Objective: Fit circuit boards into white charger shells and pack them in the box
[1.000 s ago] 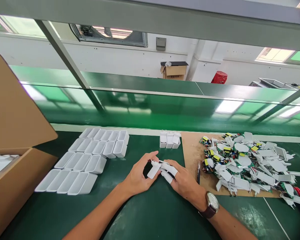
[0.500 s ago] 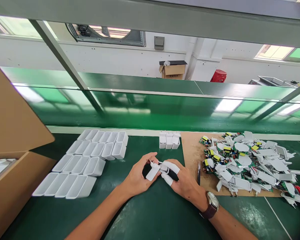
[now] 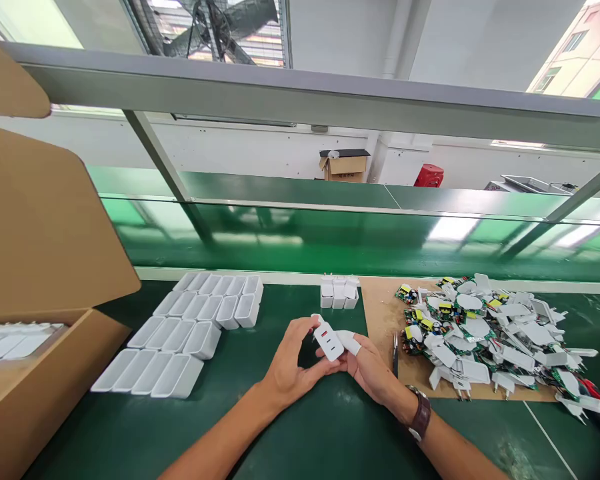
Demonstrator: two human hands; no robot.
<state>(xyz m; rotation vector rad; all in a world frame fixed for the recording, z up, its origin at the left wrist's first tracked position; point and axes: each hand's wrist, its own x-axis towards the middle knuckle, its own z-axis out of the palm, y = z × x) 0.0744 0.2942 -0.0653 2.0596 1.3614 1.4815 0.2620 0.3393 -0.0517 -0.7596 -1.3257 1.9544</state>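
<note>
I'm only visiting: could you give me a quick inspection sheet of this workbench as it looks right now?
Surface: green bench mat, with a brown board on its right part.
Job's things: white charger body, ports facing the camera, held above the mat.
Clutter: rows of empty white shells; small cluster of white pieces; pile of circuit boards and white covers; thin metal tool.
Hands: left hand and right hand both grip the charger body; white finger cot on a right finger.
Cables: nothing seen.
Surroundings: open cardboard box at left; green conveyor belt behind.
</note>
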